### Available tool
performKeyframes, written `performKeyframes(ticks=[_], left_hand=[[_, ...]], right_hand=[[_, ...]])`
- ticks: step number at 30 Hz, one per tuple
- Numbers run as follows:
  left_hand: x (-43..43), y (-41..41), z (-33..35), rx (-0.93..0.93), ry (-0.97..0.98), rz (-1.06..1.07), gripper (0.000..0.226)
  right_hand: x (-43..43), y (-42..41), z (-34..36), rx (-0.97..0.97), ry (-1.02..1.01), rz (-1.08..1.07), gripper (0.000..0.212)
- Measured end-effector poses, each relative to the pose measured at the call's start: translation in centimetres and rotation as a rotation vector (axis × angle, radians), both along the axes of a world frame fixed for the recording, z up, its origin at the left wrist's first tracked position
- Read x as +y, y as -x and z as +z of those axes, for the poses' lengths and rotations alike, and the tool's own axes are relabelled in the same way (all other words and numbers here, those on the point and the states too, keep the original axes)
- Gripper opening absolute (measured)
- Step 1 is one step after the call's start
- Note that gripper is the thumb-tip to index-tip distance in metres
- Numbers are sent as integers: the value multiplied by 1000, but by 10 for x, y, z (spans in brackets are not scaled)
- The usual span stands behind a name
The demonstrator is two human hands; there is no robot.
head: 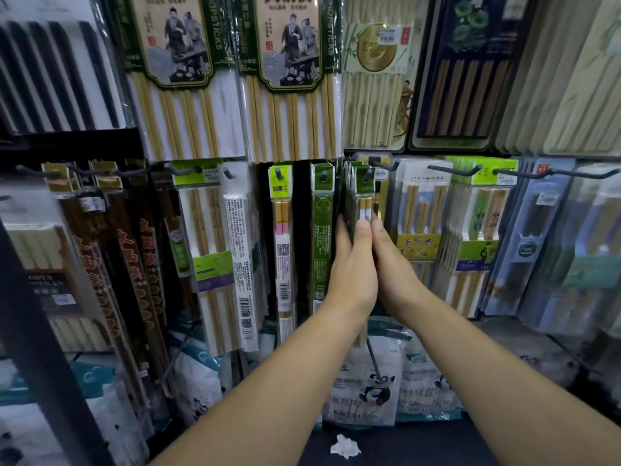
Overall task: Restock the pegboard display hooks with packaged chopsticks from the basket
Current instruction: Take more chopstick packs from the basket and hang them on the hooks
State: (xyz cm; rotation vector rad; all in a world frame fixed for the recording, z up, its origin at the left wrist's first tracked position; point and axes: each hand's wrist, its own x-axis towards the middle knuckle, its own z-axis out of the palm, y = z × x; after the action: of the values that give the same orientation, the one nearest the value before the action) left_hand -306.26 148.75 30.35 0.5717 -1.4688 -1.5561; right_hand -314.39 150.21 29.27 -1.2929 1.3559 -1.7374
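Observation:
A stack of narrow chopstick packs with green header cards (363,186) hangs from a pegboard hook (368,173) at the middle of the display. My left hand (353,264) grips the stack from its left side, with the thumb on the front of the packs. My right hand (391,260) is pressed to the stack's right side, its thumb on the front beside the left thumb; its fingers are hidden. No basket is in view.
Other chopstick packs hang to both sides and above. Dark hooks (453,170) stick out towards me at the right and at the left (33,171). Panda-print bags (369,391) lie on the shelf below. A crumpled white paper (344,445) lies near the front edge.

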Motion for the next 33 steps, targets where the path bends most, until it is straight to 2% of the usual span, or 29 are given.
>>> performKeyframes(ticks=[3,7,9,11,12,14,17,20,23,26,28,30,33], left_hand=[[10,-11,-2,-69,-45,-46,69],[30,-48,-5,-257,-9,-93,70],[36,-75,-12,-393,72,-78,52],[36,-99,-17,-451,161,5,21],[32,-107,-18,-430,221,72,18],[18,-114,-13,-373,337,229,15],[-3,-105,0,-337,431,325,12],[-16,-89,5,-385,448,248,44],[-21,-78,5,-357,338,124,55],[-23,-73,2,-335,269,67,56],[-24,-73,0,-314,277,58,50],[-22,-75,-1,-304,270,23,45],[-19,-83,1,-371,260,11,51]], right_hand=[[8,-2,-6,-13,-15,1,67],[30,-2,-11,71,-12,-79,70],[44,-5,-11,179,25,-241,62],[59,-12,-9,278,114,-444,38],[64,-19,-8,313,155,-505,31],[72,-36,-5,354,189,-484,27],[70,-64,-5,397,142,-335,38],[58,-81,-6,329,76,-207,53],[44,-89,-2,228,-13,-170,65],[34,-91,0,158,-55,-175,63],[32,-92,1,128,-61,-163,69],[34,-92,0,129,-69,-147,75],[42,-93,-4,165,-105,-132,70]])
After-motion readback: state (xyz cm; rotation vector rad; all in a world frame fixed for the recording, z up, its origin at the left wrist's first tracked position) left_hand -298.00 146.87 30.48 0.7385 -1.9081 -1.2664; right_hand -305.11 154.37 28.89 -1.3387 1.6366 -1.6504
